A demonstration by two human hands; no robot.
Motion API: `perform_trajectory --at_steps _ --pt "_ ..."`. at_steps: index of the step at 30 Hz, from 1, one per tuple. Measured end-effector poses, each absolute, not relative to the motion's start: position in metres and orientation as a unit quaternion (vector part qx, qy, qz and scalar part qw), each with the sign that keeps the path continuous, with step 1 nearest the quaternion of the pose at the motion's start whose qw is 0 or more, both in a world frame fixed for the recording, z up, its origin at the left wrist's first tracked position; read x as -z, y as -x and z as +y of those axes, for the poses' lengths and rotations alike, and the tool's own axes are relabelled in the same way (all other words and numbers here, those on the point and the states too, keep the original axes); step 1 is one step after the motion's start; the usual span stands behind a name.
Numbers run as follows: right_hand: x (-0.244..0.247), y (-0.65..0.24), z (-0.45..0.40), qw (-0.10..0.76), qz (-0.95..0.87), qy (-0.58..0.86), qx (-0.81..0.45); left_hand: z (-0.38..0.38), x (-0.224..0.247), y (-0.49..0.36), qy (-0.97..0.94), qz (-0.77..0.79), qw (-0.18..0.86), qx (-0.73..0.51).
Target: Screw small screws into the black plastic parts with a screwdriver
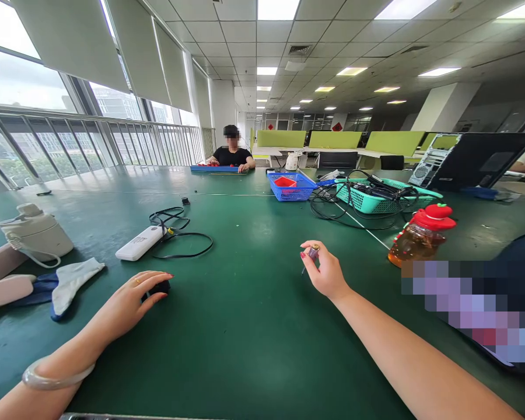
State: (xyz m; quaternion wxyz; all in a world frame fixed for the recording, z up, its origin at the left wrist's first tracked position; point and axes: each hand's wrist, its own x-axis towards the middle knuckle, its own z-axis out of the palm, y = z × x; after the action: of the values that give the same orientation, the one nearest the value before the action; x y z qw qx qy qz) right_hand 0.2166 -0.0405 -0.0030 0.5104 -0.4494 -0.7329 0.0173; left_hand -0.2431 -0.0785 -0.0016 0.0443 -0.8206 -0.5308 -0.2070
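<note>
Purplish tool (314, 249) over green table (236, 332)

The right hand (328, 273), fingers curled, grips the slim, tan-ended tool; the left hand (133, 300), half open, holds a partly hidden black block (161, 287) between thumb and fingers.

Tabletop (245, 338) lies open between the 2 hands (330, 277); ahead (well beyond), a blue basket (295, 194) obstructs passage.

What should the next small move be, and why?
Probably bring the right hand and its slim, purplish tool leftward, toward the small black object within the left hand: glossy green tabletop separates tool and object, and the left hand seems to be steadying the object.
</note>
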Motion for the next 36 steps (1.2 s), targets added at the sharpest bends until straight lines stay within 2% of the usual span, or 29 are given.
perform_trajectory --at_steps 18,29,36 --pt "0.001 -0.216 -0.041 0.508 -0.733 0.452 -0.027 -0.075 -0.002 0.244 0.808 -0.556 -0.002 0.196" --pt "0.0 -0.214 -0.044 0.507 -0.744 0.435 0.002 -0.076 0.002 0.249 0.785 -0.572 -0.078 0.227" --pt "0.0 -0.214 -0.044 0.506 -0.738 0.446 -0.002 -0.075 0.001 0.256 0.763 -0.612 -0.07 0.197"
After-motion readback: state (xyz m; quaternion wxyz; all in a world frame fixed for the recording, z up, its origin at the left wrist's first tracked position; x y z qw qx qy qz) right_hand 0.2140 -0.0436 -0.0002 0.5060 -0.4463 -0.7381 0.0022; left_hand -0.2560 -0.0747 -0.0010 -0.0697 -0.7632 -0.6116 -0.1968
